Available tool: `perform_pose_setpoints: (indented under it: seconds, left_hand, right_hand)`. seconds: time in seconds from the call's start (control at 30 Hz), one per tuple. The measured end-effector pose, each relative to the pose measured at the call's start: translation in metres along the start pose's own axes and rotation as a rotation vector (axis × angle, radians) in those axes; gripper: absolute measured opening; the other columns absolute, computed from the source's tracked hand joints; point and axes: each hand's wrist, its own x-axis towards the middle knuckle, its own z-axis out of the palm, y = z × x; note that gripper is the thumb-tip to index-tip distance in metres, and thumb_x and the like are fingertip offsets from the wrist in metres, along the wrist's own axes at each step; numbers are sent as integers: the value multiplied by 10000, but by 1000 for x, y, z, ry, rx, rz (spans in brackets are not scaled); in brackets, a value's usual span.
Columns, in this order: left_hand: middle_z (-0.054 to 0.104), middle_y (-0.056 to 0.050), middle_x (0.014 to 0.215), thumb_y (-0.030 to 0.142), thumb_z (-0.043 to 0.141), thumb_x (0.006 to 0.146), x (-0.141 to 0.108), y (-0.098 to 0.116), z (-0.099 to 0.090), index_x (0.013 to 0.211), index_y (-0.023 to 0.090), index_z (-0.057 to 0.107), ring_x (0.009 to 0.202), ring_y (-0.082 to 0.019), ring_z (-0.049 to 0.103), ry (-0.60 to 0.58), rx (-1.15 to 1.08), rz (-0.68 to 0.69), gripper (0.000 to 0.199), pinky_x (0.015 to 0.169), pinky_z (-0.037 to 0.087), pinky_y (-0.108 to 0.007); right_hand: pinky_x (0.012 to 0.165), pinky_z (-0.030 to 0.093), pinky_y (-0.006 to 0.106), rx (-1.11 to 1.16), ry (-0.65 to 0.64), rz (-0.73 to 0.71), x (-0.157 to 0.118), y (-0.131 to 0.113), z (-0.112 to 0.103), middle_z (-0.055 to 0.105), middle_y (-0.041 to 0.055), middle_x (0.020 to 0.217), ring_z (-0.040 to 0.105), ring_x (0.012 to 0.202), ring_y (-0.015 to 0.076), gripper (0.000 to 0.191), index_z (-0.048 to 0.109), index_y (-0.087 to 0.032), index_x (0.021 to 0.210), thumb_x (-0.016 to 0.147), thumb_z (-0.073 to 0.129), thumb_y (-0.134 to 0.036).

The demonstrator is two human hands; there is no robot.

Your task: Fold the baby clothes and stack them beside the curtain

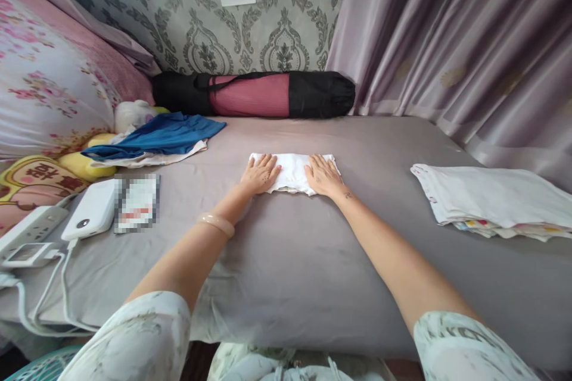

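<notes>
A white folded cloth (292, 174) lies flat on the grey sheet in front of me, wider than it is deep. My left hand (263, 174) rests palm down on its left end, fingers stretched forward. On the right end my right hand (322, 174) lies in the same way, fingers a little spread. The palms hide both ends of the cloth in part, and its middle shows between them. Its near edge looks slightly uneven. Whether it is a garment or a plain cloth I cannot tell.
Right of me lies a stack of folded white cloths (491, 196). A blue garment (172, 134) lies at the left, near plush toys. Closer are a white power bank (92, 208), a power strip (31, 229) and cables. A black and pink roll bag (250, 95) lies along the wall.
</notes>
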Motion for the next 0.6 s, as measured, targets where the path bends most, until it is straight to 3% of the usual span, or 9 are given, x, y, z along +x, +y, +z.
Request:
perform_pose_setpoints:
  seconds: [0.1,0.27,0.4,0.6]
  left_hand:
    - [283,-105,1580,441,134,1004,0,4,-5,1504,139,302,1476,-248,196,-2,9,2,608,1191,125,-510]
    - [333,-91,1561,375,172,1011,-2,21,-7,1483,165,343,1467,-222,229,113,14,24,543,1194,127,-493]
    - [315,-75,1571,393,166,1013,-5,32,2,1499,178,310,1466,-219,229,86,-25,56,551,1188,185,-453]
    - [282,-100,1582,410,172,1009,-6,37,5,1509,163,300,1473,-248,206,90,-19,24,572,1191,179,-466]
  right_hand:
    - [1195,118,437,-7,-8,9,0,-2,-5,297,125,1570,212,1461,239,590,336,-63,1487,999,199,-365]
    - [1195,106,453,9,58,-34,1,-21,-9,263,124,1582,174,1472,238,592,315,-54,1496,998,195,-350]
    - [1189,148,423,46,52,-58,1,-30,-1,295,114,1573,206,1463,235,583,317,-70,1500,996,194,-336]
    - [1187,152,428,27,69,-51,0,-29,5,330,119,1558,231,1453,244,565,333,-78,1491,993,210,-315]
